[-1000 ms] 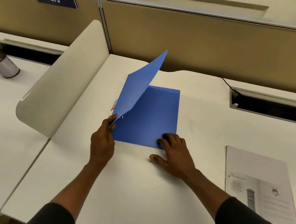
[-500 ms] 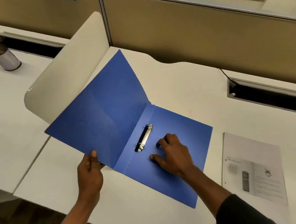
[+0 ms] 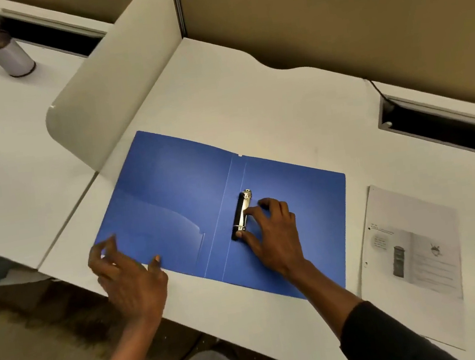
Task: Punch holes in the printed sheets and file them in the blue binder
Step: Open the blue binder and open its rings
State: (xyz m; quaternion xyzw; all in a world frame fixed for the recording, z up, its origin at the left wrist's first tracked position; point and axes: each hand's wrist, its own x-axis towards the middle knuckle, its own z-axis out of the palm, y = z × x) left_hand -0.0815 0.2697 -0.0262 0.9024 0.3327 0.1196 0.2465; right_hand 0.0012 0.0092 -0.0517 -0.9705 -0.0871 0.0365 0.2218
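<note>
The blue binder [image 3: 178,199] lies flat and fully opened on the white desk, its metal ring clip [image 3: 243,212] on the right half near the spine. My right hand [image 3: 273,235] rests on that half, thumb and fingers touching the clip's right side. My left hand [image 3: 127,272] hovers with spread fingers over the binder's lower left corner and holds nothing; it is blurred. The printed sheets [image 3: 412,253], with two punched holes along their left edge, lie on the desk to the right of the binder.
A curved cream divider [image 3: 115,84] stands left of the binder. A metal cup [image 3: 7,54] sits on the neighbouring desk at far left. A tan partition wall [image 3: 330,22] runs behind, with a cable slot [image 3: 447,131] at right. The desk's front edge is close below my hands.
The binder's front cover swung from raised to flat on the desk. My left hand let go of the cover. My right hand moved up to the ring clip.
</note>
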